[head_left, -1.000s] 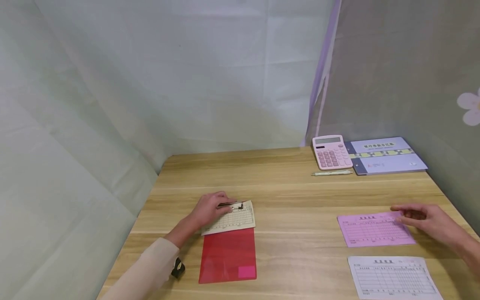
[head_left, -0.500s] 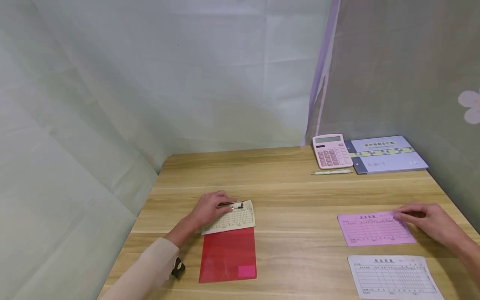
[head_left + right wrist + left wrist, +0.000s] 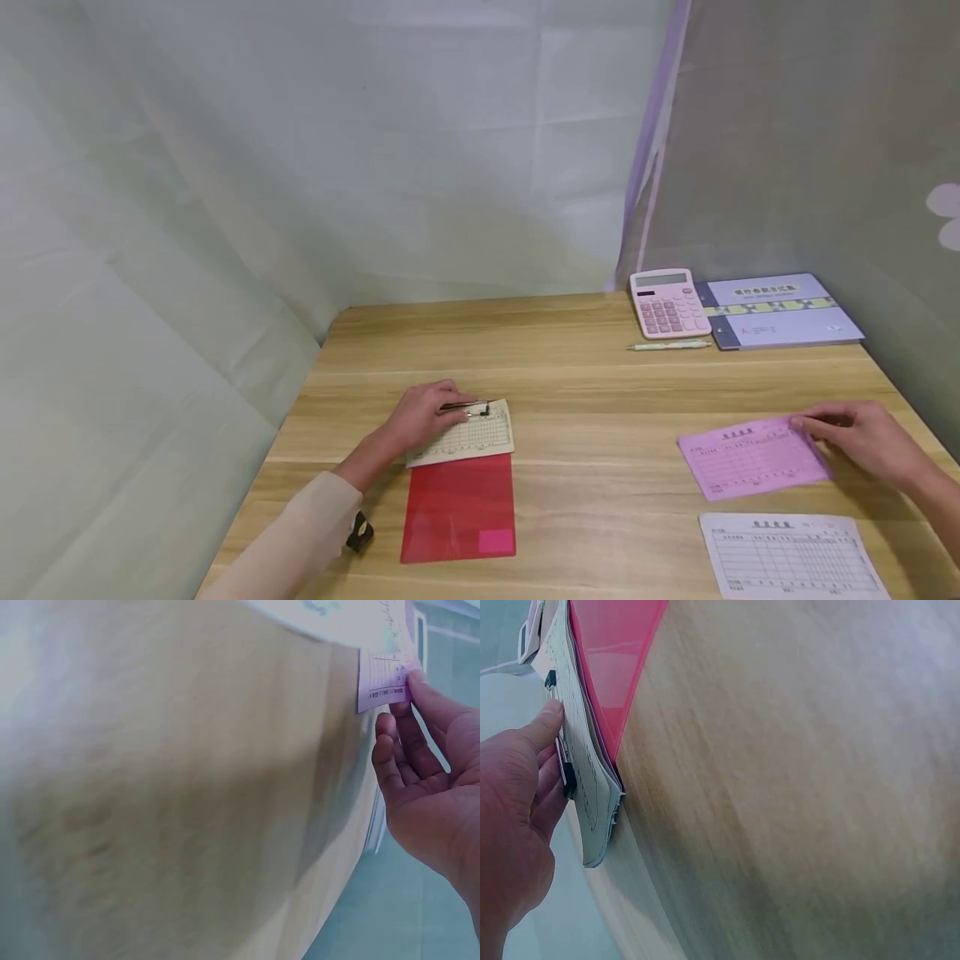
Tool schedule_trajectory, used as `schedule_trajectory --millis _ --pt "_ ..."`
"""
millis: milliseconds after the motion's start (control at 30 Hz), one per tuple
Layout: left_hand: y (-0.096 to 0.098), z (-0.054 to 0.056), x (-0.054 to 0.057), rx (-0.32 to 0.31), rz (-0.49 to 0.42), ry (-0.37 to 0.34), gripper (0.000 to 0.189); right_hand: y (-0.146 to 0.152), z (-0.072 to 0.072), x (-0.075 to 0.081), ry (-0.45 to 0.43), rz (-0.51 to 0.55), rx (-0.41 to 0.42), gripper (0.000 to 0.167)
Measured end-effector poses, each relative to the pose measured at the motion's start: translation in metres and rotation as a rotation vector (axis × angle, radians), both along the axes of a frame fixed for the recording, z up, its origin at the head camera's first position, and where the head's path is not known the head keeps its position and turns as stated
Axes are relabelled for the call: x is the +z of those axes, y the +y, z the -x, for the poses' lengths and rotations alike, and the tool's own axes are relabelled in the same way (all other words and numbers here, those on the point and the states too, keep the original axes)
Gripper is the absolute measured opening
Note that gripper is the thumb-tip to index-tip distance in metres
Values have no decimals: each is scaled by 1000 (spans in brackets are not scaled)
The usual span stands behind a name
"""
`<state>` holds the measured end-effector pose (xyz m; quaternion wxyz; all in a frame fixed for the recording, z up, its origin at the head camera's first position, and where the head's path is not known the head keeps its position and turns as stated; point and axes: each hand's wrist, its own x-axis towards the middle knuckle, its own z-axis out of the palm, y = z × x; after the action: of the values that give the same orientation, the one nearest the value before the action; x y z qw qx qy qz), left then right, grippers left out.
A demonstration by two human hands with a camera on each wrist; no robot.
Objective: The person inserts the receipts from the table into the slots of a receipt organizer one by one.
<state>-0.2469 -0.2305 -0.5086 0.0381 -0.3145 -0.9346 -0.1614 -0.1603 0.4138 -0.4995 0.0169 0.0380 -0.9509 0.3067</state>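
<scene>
From where I stand, a person's two hands are at work over a wood-grain table (image 3: 585,500). The left hand (image 3: 423,417) pinches the metal clip (image 3: 569,778) at the far end of a red clipboard (image 3: 459,504), thumb on the near side. A cream-coloured printed form (image 3: 476,437) lies slightly askew beneath that clip, covering the clipboard's upper part; from the left wrist, several sheets show at its edge. A small black object (image 3: 360,533), too unclear to name, sits beside the beige sleeve (image 3: 288,542).

Well apart, to the right, the right hand (image 3: 862,435) holds a pink printed form (image 3: 753,460) by its far right corner between thumb and fingers, the lower fingers loosely bent. Nearer the person, just beside the pink one, lies a white form (image 3: 795,558). At the far right corner are a pink calculator (image 3: 670,304), a pale pen (image 3: 669,344) and a lavender ledger (image 3: 783,325).
</scene>
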Motion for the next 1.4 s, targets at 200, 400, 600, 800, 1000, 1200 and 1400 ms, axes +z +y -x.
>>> schedule_trajectory --millis 200,400,600,800,1000,1200,1400 --pt "0 -1 0 13 2 2 31 -23 15 20 -138 70 10 40" --pt "0 -1 1 8 9 2 31 -64 33 45 -166 136 111 36" --pt "1 0 0 1 11 3 31 -121 49 62 -182 255 177 31" --pt "1 1 0 -4 10 11 31 -189 63 64 -227 412 206 26" --pt "1 1 -1 12 36 7 31 -254 71 50 -277 506 205 19" --pt "1 1 0 0 33 16 30 -302 75 32 -268 530 253 12" --pt "1 0 5 -10 69 10 32 -336 74 18 -309 493 244 11"
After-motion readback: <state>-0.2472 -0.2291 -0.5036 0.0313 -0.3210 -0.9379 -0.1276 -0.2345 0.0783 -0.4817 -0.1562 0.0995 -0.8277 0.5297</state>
